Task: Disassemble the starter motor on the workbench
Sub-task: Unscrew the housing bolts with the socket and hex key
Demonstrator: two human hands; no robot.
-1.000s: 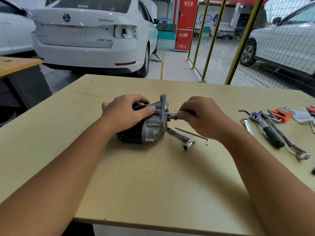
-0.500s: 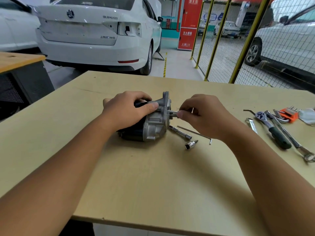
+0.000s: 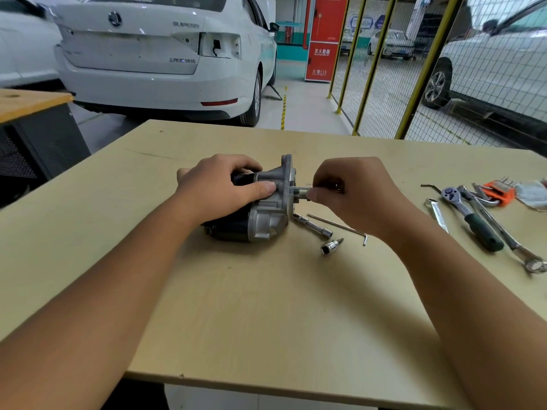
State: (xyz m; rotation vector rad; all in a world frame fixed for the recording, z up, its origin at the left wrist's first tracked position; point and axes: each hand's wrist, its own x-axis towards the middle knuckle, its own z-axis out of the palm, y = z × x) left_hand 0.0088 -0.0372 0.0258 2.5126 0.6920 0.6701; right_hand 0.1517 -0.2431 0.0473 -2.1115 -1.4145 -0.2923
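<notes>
The starter motor (image 3: 266,217), black body with a silver cast nose housing, lies on its side in the middle of the workbench (image 3: 266,306). My left hand (image 3: 222,187) grips its top, thumb pressed on the housing. My right hand (image 3: 349,190) pinches a small metal tool (image 3: 299,190) that sticks straight into the face of the housing. How the tool ends inside my fingers is hidden.
Just right of the motor lie an extension bar (image 3: 313,224), a long hex key (image 3: 337,224) and a small socket bit (image 3: 331,247). Further right are a green-handled ratchet (image 3: 473,220), spanners (image 3: 509,241), an orange hex key set (image 3: 500,190). A white car (image 3: 165,54) stands behind.
Both hands stay on the motor and the tool in nearly the same pose. The view has shifted slightly, so the bench contents sit a little further right.
</notes>
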